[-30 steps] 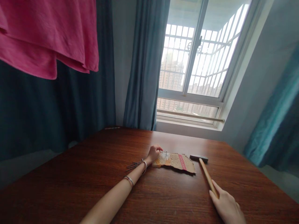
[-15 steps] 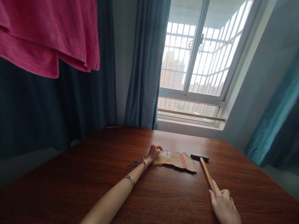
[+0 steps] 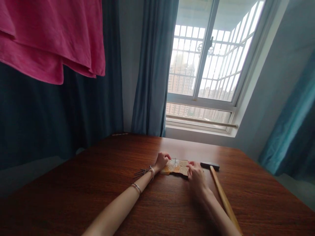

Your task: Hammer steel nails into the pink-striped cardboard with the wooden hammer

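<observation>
A torn piece of cardboard (image 3: 182,168) with a speckled pattern lies on the table, and a thin nail (image 3: 175,160) stands upright in it. My left hand (image 3: 162,161) is closed on the cardboard's left end. The fingers of my right hand (image 3: 196,173) are curled on its right part, covering the pink stripe. Just right of that hand lies a hammer (image 3: 222,193), its black head by the cardboard and its wooden handle running toward me, partly behind my forearm. Several loose nails (image 3: 141,172) lie beside my left wrist.
The brown wooden table (image 3: 103,183) reaches back to a barred window (image 3: 201,65). Blue curtains (image 3: 155,65) hang at both sides. A pink cloth (image 3: 61,42) hangs at the upper left.
My right hand has let go of the hammer handle and moved left and forward onto the cardboard. The hammer stays on the table. My left hand has hardly moved.
</observation>
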`<state>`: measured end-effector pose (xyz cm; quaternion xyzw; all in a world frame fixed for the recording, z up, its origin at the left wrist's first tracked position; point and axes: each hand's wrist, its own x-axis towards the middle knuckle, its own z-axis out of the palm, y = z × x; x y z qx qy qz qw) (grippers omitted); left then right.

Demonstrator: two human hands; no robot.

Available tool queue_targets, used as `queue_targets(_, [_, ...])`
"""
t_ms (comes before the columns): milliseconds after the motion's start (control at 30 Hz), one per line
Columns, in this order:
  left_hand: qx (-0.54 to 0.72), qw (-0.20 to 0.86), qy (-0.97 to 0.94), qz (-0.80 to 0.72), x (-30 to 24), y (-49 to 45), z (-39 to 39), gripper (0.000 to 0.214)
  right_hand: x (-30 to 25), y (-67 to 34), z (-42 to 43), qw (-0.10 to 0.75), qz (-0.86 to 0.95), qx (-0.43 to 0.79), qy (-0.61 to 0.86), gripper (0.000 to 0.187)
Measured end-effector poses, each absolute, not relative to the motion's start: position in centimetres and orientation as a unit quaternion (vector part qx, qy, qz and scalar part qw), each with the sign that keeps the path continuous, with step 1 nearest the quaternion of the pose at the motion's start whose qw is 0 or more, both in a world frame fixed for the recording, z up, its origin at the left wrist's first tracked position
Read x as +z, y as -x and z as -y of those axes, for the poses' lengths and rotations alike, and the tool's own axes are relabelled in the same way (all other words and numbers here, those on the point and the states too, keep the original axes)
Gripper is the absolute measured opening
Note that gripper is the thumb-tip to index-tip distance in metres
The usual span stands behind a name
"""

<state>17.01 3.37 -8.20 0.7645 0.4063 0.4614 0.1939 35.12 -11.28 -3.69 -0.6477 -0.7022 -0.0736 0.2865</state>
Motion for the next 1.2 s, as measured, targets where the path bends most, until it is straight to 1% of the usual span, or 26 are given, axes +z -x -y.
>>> queue_targets(267, [0.454, 0.192, -0.774, -0.398, -8.0, -17.2, -3.0, 0.031, -5.9, -34.7, 9.7, 0.318, 0.717, -0.081, 0.615, 0.025])
queue_targets(400, [0.438, 0.176, -0.799, -0.373, -7.3, -17.3, -2.3, 0.029, -6.5, -35.1, 9.7, 0.317, 0.723, -0.077, 0.608, 0.021])
queue_targets(533, [0.415, 0.142, -0.826, -0.355, -4.8, -17.2, -1.5, 0.027, -6.6, -35.2, 9.7, 0.323, 0.72, -0.076, 0.609, 0.02])
queue_targets(733, [0.448, 0.126, -0.798, -0.383, -0.1, -14.5, -1.3, 0.029, -6.7, -35.2, 9.9, 0.323, 0.718, -0.078, 0.611, 0.019])
queue_targets(833, [0.359, 0.15, -0.831, -0.397, 0.5, -10.9, -1.7, 0.028, -6.7, -35.2, 9.9, 0.323, 0.715, -0.082, 0.615, 0.018])
queue_targets(933, [0.235, 0.227, -0.857, -0.399, 0.1, -6.7, -1.9, 0.026, -6.9, -35.2, 9.8, 0.323, 0.712, -0.084, 0.618, 0.017])
queue_targets(1000, [0.187, 0.26, -0.85, -0.419, -0.2, -4.0, -1.6, 0.025, -7.0, -35.2, 9.7, 0.323, 0.712, -0.086, 0.617, 0.016])
queue_targets(1100, [0.143, 0.266, -0.841, -0.448, -0.4, -1.2, -0.7, 0.022, -7.2, -35.2, 9.6, 0.324, 0.711, -0.086, 0.618, 0.015])
queue_targets(1200, [0.103, 0.25, -0.839, -0.472, -0.4, 0.2, 0.9, 0.024, -7.5, -35.3, 9.5, 0.329, 0.708, -0.09, 0.619, 0.015])
